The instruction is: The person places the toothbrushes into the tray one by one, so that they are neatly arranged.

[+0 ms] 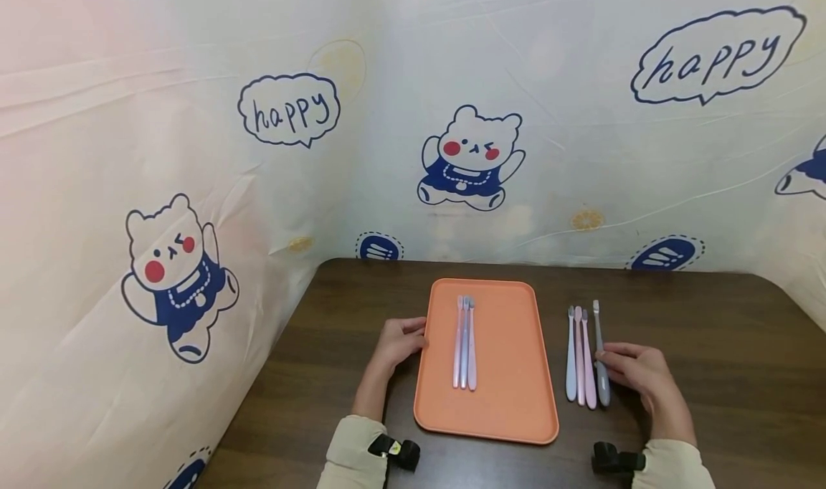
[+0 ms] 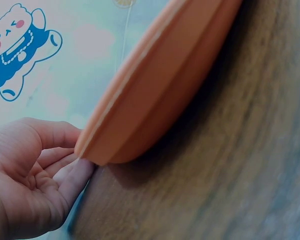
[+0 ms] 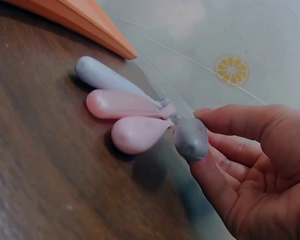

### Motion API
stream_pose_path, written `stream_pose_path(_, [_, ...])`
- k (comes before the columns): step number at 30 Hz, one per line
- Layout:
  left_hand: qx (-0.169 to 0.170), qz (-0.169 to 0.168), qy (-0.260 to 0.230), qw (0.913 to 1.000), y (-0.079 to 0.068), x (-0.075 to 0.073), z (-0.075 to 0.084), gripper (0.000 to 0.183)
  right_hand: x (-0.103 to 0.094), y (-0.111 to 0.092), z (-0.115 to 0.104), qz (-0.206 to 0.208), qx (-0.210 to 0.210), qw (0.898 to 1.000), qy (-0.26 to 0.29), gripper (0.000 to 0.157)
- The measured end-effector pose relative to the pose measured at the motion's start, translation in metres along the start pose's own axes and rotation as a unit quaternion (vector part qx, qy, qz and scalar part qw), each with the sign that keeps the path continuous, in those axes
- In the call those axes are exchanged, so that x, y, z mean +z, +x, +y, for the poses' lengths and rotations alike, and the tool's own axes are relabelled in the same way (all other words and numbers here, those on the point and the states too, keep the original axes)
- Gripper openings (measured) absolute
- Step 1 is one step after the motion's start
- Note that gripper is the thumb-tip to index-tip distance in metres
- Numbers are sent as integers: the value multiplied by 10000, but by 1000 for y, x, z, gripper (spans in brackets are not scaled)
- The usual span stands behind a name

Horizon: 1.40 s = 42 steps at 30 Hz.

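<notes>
An orange tray (image 1: 503, 374) lies on the table, its left rim pinched between the thumb and fingers of my left hand (image 1: 395, 344). On the tray's left half lie three toothbrushes side by side: a pink one (image 1: 457, 356), a bluish one (image 1: 464, 356) and a pale lilac one (image 1: 472, 363). Right of the tray, my right hand (image 1: 645, 374) pinches a grey toothbrush (image 1: 603, 387) by its handle, bristle end pointing away from me. In the right wrist view its rounded handle end (image 3: 191, 142) hangs over its shadow on the wood.
Between tray and right hand, a light blue toothbrush (image 1: 571, 374) and two pink toothbrushes (image 1: 590, 385) lie close together on the dark wooden table (image 1: 723, 345). A printed cloth (image 1: 387, 152) with bears hangs behind the table's back edge. Black cameras (image 1: 406, 455) sit on both wrists.
</notes>
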<state>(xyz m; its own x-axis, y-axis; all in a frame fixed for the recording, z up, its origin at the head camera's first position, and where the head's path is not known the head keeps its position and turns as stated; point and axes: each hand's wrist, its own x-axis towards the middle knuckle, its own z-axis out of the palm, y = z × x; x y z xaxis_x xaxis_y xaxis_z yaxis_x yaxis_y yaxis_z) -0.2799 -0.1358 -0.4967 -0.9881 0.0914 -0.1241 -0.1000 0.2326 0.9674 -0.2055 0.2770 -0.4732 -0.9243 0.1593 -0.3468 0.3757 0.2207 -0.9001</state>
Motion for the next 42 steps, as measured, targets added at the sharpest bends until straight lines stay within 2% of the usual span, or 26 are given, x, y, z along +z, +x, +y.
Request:
stream_pose_path(9, [35,-1,-53,10000,0,0,2,51,10,0,-7,-133,-189,9996,182,58])
stream_pose_path(17, [-50,31,-60,10000,-1,0,2,51,22,-2,-14,-221,-225,9995,-67,58])
stream_pose_path(23, [-95,19,-64,9999,0,0,0,52,30,-3,-19,-309,-418,9984,-210,54])
stream_pose_path(42, [-15,-9,-47,10000,0,-1,0,53,50,-4,-24,-539,-658,9963,-111,53])
